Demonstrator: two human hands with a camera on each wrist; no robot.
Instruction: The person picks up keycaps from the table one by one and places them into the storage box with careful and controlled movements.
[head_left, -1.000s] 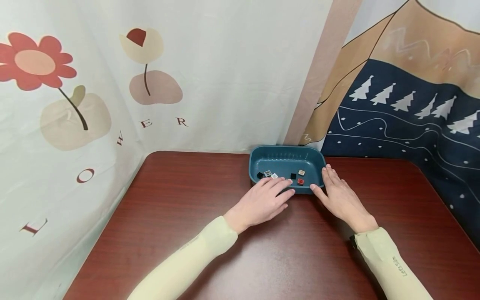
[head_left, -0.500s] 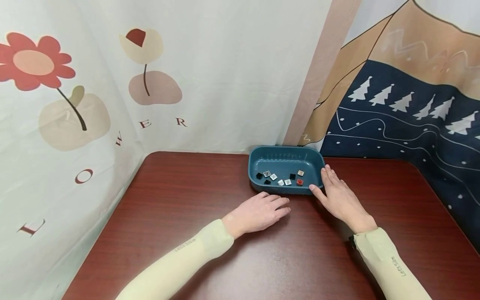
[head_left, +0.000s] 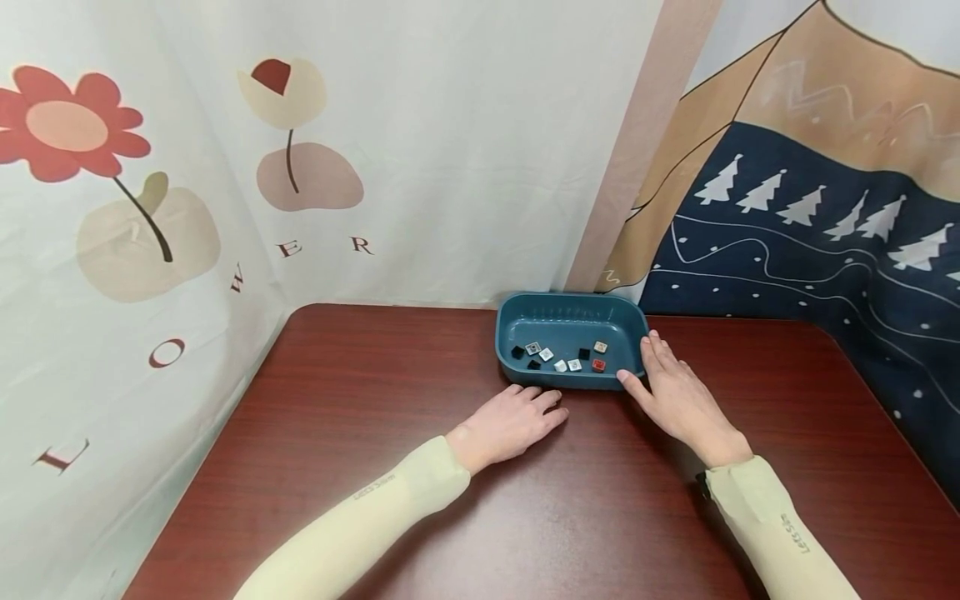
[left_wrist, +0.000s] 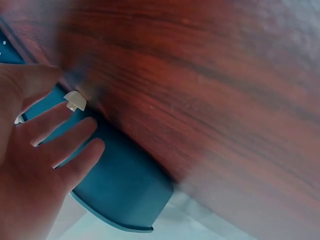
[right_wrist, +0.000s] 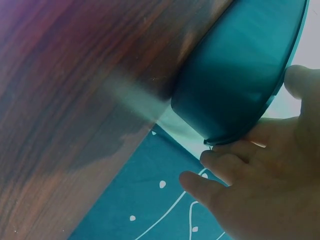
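A blue plastic tray (head_left: 517,377) stands at the table's back edge, holding several small keycaps, among them a red keycap (head_left: 598,365) and a white keycap (head_left: 574,365). Just in front of it, my left hand (head_left: 507,423) hovers low over the table, fingers loosely bent and spread. In the left wrist view a beige keycap (left_wrist: 76,100) lies stem-up by the index fingertip, apart from the thumb; the hand hides it in the head view. Fingers straight, my right hand (head_left: 681,402) rests against the tray's right end, thumb at its front corner.
The dark red wooden table (head_left: 360,400) extends toward me and to both sides. Behind it hangs a printed curtain (head_left: 450,150) with flowers, meeting a dark blue fabric with white trees (head_left: 802,204) at the right.
My left hand has drawn back from above the tray's front rim to the table before it, then shifted slightly left. The right hand stays in place at the tray.
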